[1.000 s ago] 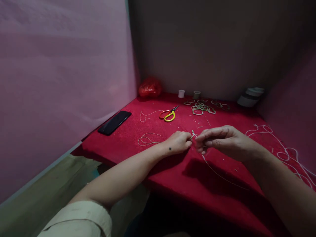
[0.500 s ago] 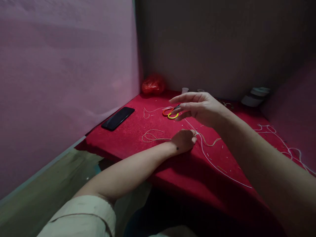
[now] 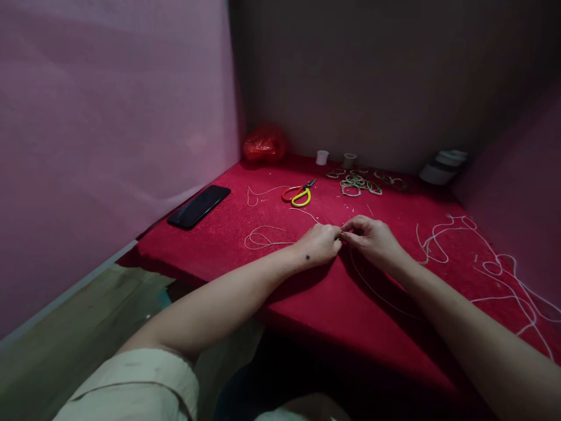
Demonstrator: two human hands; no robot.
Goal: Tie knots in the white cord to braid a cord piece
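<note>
My left hand (image 3: 322,242) rests on the red cloth, closed in a pinch around cords at its fingertips. A thin tan cord (image 3: 280,242) trails from it to the left in a loose loop. One white cord (image 3: 368,286) curves from between the hands toward the front edge, and a short end lies beyond the left knuckles. My right hand (image 3: 370,237) meets the left one, thumb and forefinger pinched together on the cord where the hands touch. The fingers hide the crossing point of the cords. Scissors (image 3: 301,196) with red and yellow handles lie beyond the hands.
A black phone (image 3: 199,207) lies at the left on the red cloth (image 3: 315,310). Farther back are a red plastic bag (image 3: 265,144), a white spool (image 3: 322,158), another spool (image 3: 349,161) and several knotted cord rings (image 3: 357,184). Tangled white cord (image 3: 499,266) spreads at right, below a lidded container (image 3: 443,168).
My right hand has come down from above the scissors to the left fingertips and closed from spread fingers to a pinch. My left hand stays at the same cords. The view has shifted slightly.
</note>
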